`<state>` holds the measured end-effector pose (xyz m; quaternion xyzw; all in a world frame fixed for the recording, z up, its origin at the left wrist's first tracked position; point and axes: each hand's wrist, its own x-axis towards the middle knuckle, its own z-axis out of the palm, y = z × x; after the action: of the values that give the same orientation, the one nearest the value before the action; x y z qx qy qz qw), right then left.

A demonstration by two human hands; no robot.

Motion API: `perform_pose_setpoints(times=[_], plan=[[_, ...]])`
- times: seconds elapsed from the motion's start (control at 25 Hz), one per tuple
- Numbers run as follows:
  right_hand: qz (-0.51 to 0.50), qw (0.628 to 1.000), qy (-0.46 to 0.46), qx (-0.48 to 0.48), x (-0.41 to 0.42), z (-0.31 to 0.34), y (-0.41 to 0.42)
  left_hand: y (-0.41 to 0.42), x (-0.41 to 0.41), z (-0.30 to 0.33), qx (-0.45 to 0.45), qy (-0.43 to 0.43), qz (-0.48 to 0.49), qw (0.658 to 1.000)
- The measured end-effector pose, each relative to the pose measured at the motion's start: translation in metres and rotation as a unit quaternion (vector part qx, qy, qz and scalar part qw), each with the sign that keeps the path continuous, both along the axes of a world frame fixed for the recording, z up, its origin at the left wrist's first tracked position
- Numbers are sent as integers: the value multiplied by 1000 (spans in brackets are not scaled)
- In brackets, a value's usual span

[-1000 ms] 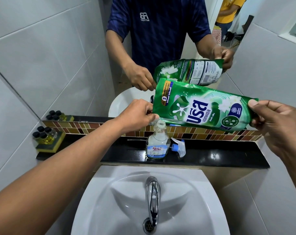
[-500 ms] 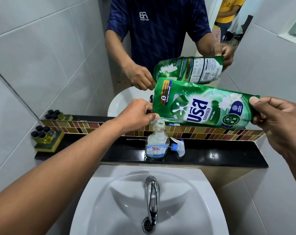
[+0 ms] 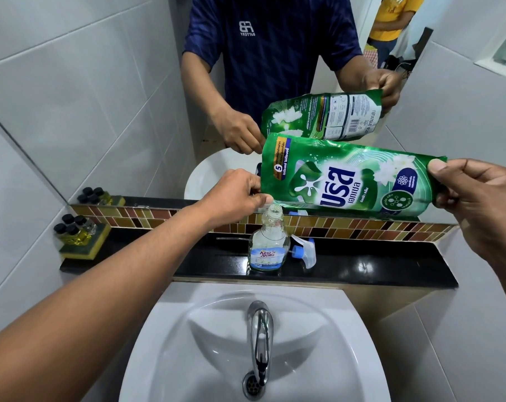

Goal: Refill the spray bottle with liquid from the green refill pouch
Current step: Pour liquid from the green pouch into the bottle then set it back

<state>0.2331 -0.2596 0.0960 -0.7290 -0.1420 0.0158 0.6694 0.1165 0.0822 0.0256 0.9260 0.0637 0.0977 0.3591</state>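
Observation:
I hold the green refill pouch sideways above the shelf. My left hand pinches its lower left corner right over the open neck of the clear spray bottle. My right hand grips the pouch's other end, held slightly higher. The bottle stands upright on the black shelf, uncapped, with a little liquid at its bottom. Its white and blue trigger head lies on the shelf just to the bottle's right.
A white sink with a chrome tap sits below the shelf. Small dark-capped bottles on a yellow sponge stand at the shelf's left end. A mirror behind reflects me and a second person.
The pouch's right end has risen slightly, tilting the pouch a little more toward the bottle. My left hand stays at the bottle neck.

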Motion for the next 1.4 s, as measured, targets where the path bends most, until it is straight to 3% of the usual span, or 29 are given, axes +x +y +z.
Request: perform_pose_setpoints(times=[1.4], plan=[[30, 996, -74, -43, 5, 21, 6, -1, -5, -1, -30, -28, 9, 999]])
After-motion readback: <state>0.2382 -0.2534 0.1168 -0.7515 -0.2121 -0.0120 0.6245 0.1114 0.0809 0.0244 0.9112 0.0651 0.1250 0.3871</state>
